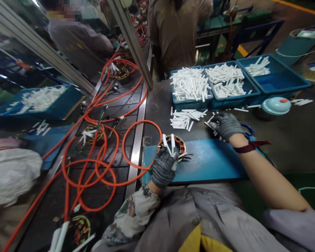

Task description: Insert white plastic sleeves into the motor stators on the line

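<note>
My left hand (165,167), in a grey striped glove, is closed around the sleeved leads of a round copper-wound motor stator (182,142). White sleeves (173,140) stick up above its fingers. The stator lies at the left end of a blue board (210,157). To the right, my gloved right hand (227,126) is low over the dark tabletop with bent fingers, beside small white pieces (208,125); what its fingertips grip is hidden. A blue loop-shaped handle (248,129) shows behind that wrist. Between the hands and the bins lies a loose pile of short white tubes (186,118).
Blue bins (280,87) of white tubes line the back, near a round light-blue-lidded container (275,106). On the left, a metal-edged conveyor (123,131) carries orange cables (91,162) and more stators (94,134). A metal post (132,45) rises beside it. Other people work nearby.
</note>
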Motion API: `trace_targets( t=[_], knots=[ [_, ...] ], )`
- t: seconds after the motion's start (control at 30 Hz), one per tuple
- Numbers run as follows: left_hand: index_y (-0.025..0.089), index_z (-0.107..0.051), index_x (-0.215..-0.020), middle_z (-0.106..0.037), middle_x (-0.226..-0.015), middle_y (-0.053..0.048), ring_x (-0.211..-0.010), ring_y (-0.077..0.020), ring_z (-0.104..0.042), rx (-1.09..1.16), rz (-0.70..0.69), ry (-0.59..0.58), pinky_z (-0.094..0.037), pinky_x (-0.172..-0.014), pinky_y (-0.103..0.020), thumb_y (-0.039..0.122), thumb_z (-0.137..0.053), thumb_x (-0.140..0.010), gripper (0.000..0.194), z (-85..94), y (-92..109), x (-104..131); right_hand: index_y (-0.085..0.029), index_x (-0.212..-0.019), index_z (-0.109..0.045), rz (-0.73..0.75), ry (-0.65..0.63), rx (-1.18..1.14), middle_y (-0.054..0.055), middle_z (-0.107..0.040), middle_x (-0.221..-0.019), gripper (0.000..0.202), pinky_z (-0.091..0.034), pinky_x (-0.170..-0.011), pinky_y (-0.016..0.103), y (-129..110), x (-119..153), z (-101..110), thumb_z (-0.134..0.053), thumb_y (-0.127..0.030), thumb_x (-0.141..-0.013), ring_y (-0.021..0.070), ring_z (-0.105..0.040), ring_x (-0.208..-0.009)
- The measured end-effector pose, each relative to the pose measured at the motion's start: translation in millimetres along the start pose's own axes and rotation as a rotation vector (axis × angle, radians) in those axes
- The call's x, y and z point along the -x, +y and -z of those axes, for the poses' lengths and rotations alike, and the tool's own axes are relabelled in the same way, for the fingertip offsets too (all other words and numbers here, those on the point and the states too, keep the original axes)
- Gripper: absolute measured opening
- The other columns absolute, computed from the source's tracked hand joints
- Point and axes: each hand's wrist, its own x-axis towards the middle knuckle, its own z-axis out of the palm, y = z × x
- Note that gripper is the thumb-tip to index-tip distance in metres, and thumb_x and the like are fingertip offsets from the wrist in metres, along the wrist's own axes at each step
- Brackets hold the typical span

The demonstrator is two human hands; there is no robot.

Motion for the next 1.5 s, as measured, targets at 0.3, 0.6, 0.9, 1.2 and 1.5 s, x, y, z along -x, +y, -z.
trace_targets(
  t=[0.3, 0.6, 0.9, 1.2, 1.5],
  knots=[
    [0.020, -0.067, -0.115, -0.076, -0.096, -0.006, -0.091, -0.0200, -0.072, -0.005, 0.002, -0.004, -0.055, -0.101, -0.041, 0.012, -0.054, -0.090, 0.030, 1.6, 1, -4, -0.013, -0.102, -0.072, -0.071, 0.028, 0.030, 0.019, -0.070, -0.108, 0.036, -0.047, -0.088, 0.046, -1, 3, -16, -0.051, -0.039, -0.088, 0.0341, -0.061, -0.103],
    [0.019, -0.065, -0.113, -0.075, -0.093, -0.006, -0.088, -0.0205, -0.072, -0.028, -0.027, -0.003, -0.054, -0.100, -0.043, 0.013, -0.056, -0.089, 0.027, 0.8, -1, -1, -0.010, -0.119, -0.067, 0.024, 0.014, -0.031, 0.017, -0.069, -0.121, 0.040, -0.044, -0.100, 0.039, -33, -38, -33, -0.044, -0.028, -0.091, 0.0302, -0.059, -0.112],
    [0.020, -0.065, -0.117, -0.075, -0.091, -0.006, -0.088, -0.0211, -0.072, -0.026, -0.019, -0.052, -0.054, -0.100, -0.043, 0.012, -0.054, -0.088, 0.032, 3.4, 0, -5, -0.012, -0.116, -0.072, -0.018, -0.016, -0.018, 0.017, -0.072, -0.114, 0.041, -0.048, -0.091, 0.036, -43, -39, -25, -0.046, -0.037, -0.096, 0.0274, -0.065, -0.102],
    [0.020, -0.066, -0.117, -0.076, -0.103, -0.008, -0.095, -0.0221, -0.073, 0.039, -0.008, -0.042, -0.055, -0.102, -0.045, 0.011, -0.056, -0.089, 0.031, -1.0, -4, 1, -0.009, -0.117, -0.075, -0.370, 0.077, 0.067, 0.028, -0.072, -0.110, 0.048, -0.044, -0.077, 0.045, 74, 3, 36, -0.054, -0.044, -0.094, 0.0378, -0.066, -0.098],
    [0.020, -0.072, -0.113, -0.076, -0.109, -0.006, -0.104, -0.0200, -0.072, 0.107, 0.148, -0.164, -0.055, -0.105, -0.039, 0.022, -0.057, -0.095, 0.024, 1.5, 3, -6, -0.021, -0.114, -0.072, 0.060, 0.056, -0.626, 0.010, -0.078, -0.095, 0.042, -0.055, -0.080, 0.037, -4, 87, 34, -0.062, -0.052, -0.087, 0.0261, -0.073, -0.087]
  ],
)
